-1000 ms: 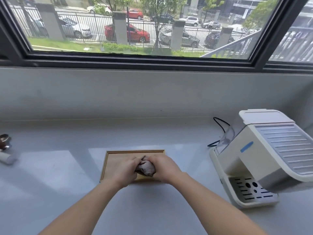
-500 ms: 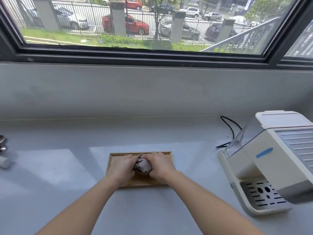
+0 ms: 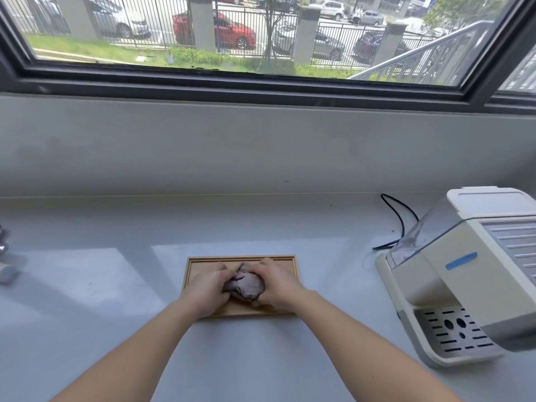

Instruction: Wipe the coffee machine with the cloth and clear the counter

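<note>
Forearms stretched forward, left hand (image 3: pixel 207 287) and right hand (image 3: pixel 277 282) fingers curled around bunched cloth (image 3: pixel 246 285), over wooden tray (image 3: pixel 240 259)

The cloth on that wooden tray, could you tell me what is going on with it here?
A person has both hands on a bunched greyish cloth over a shallow wooden tray on the grey counter. The left hand and the right hand grip it from either side. The coffee machine stands untouched at the right, its black cord trailing behind it.
</note>
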Demonstrator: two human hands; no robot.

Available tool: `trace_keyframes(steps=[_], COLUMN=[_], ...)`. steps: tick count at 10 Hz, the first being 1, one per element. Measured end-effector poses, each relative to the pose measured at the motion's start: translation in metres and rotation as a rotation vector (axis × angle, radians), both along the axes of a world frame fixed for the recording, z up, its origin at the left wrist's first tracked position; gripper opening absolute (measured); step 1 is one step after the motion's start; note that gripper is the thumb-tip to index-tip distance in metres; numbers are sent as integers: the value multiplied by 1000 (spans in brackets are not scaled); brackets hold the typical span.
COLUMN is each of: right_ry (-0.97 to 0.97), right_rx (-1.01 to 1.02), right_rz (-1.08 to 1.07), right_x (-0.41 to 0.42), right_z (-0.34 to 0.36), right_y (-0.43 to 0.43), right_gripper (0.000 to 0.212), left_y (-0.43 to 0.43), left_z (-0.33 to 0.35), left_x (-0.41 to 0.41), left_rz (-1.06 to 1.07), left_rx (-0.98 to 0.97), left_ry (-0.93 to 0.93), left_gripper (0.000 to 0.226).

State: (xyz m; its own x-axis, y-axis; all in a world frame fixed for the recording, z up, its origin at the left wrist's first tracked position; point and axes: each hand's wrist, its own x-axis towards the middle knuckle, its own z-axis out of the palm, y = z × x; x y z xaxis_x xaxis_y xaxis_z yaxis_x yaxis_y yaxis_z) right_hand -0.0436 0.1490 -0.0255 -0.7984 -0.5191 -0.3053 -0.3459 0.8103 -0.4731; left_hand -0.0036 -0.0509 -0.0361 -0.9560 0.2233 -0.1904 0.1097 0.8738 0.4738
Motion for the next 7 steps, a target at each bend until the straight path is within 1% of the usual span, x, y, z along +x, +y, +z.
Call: trace_keyframes(steps=[1, 4, 5, 7], right_ry=[-3, 11, 24, 60], right_rx=[8, 32, 49, 81], right_rz=[0, 66, 83, 34], right_x=[1, 4, 8, 6], right_z=[1, 4, 13, 28], right_y=[0, 5, 10, 25], right_gripper=[92, 93, 92, 78], left_y=[0, 0, -1, 0], left_z=[1, 5, 10, 27], left_x=[1, 10, 14, 16], left_rz=[14, 62, 85, 114], left_rx=[6, -11, -27, -47], left_ry=[-20, -51, -35, -3], left_gripper=[37, 52, 54, 51])
